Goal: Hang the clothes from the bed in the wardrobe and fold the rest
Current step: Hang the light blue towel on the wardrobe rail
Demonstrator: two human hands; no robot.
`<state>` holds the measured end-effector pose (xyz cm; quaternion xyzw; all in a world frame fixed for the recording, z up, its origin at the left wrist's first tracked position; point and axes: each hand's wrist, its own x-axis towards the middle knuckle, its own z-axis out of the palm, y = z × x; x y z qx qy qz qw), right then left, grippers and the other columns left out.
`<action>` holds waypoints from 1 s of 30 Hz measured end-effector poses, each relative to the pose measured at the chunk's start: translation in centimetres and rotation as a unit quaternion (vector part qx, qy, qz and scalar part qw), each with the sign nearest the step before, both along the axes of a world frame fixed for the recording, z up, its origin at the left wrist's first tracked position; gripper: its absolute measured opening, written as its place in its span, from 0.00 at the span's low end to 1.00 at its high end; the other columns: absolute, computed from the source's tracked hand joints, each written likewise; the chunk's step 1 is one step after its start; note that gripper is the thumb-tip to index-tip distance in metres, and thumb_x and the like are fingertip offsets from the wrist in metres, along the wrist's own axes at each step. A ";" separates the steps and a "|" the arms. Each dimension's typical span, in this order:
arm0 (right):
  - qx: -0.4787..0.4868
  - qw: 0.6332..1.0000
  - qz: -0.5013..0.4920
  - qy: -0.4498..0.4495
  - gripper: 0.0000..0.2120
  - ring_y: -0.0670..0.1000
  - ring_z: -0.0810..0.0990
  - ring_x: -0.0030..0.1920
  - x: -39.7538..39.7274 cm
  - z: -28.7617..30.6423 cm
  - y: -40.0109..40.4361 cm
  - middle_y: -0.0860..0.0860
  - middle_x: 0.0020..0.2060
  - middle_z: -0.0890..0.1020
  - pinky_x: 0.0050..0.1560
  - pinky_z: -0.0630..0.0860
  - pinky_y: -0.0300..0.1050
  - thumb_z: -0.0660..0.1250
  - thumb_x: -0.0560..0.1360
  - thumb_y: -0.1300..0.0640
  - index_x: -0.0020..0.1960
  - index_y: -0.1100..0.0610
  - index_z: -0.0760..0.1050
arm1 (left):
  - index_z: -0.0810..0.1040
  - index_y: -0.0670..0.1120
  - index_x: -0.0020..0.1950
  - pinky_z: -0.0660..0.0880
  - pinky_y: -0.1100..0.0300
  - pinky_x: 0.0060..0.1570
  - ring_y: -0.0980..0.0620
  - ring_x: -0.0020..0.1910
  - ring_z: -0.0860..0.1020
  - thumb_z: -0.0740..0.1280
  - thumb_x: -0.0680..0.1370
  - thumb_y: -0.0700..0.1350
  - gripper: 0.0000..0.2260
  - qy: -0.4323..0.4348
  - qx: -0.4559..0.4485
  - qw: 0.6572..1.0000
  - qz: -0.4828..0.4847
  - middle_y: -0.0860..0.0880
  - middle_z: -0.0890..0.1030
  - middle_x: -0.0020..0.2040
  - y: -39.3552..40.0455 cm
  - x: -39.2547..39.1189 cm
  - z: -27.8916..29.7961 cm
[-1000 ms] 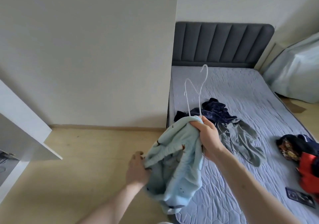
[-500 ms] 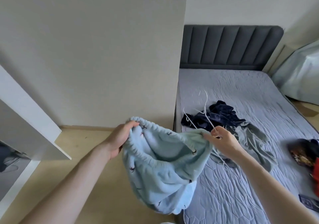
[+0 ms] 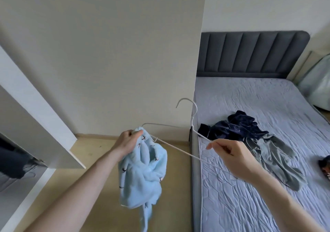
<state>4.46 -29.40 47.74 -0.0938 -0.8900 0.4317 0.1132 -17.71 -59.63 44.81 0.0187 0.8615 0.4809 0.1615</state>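
Observation:
My left hand [image 3: 125, 141] grips the top of a fluffy light-blue garment [image 3: 142, 171], which hangs bunched over the wooden floor beside the bed. My right hand [image 3: 235, 156] pinches a thin white wire hanger [image 3: 180, 148]; the hanger's left end reaches under the garment's top by my left hand, and its hook points up. On the grey quilted bed [image 3: 250, 187] lie a dark navy garment [image 3: 237, 128] and a grey-green garment [image 3: 275, 158]. The open wardrobe [image 3: 16, 162] stands at the far left, with dark clothes inside.
A white wardrobe door [image 3: 35, 110] juts out at the left. A wall corner [image 3: 198, 71] stands between the floor strip and the bed's dark padded headboard [image 3: 250, 53]. A dark and red heap [image 3: 325, 167] lies at the bed's right edge.
The garment was stretched open between both hands; now only my left hand holds it and it hangs bunched. My right hand keeps the hanger and has turned it sideways toward the garment's top.

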 end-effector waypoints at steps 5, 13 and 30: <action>0.012 1.000 0.013 0.022 0.14 0.44 0.59 0.22 0.1 1.4 0.0 0.46 0.20 0.65 0.26 0.54 0.37 0.64 0.83 0.57 0.45 0.45 0.85 | 0.83 0.44 0.50 0.78 0.50 0.57 0.44 0.51 0.82 0.68 0.79 0.59 0.18 0.029 -0.045 0.998 0.017 0.45 0.85 0.48 -1.6 -2.2 0.2; 0.020 0.999 0.040 -0.004 0.14 0.44 0.58 0.23 -1.3 1.7 -1.1 0.47 0.21 0.63 0.26 0.54 0.35 0.65 0.83 0.54 0.42 0.47 0.85 | 0.78 0.38 0.46 0.71 0.55 0.41 0.45 0.42 0.78 0.68 0.79 0.58 0.21 0.063 -0.045 0.997 0.024 0.45 0.81 0.40 -2.6 -3.3 0.9; 0.017 0.999 0.035 0.010 0.15 0.45 0.61 0.24 -2.8 0.7 -4.3 0.48 0.21 0.66 0.27 0.58 0.38 0.65 0.81 0.56 0.37 0.51 0.81 | 0.81 0.46 0.46 0.72 0.54 0.45 0.58 0.37 0.74 0.65 0.79 0.60 0.18 0.159 0.042 0.956 -0.241 0.57 0.77 0.36 1.6 3.0 8.7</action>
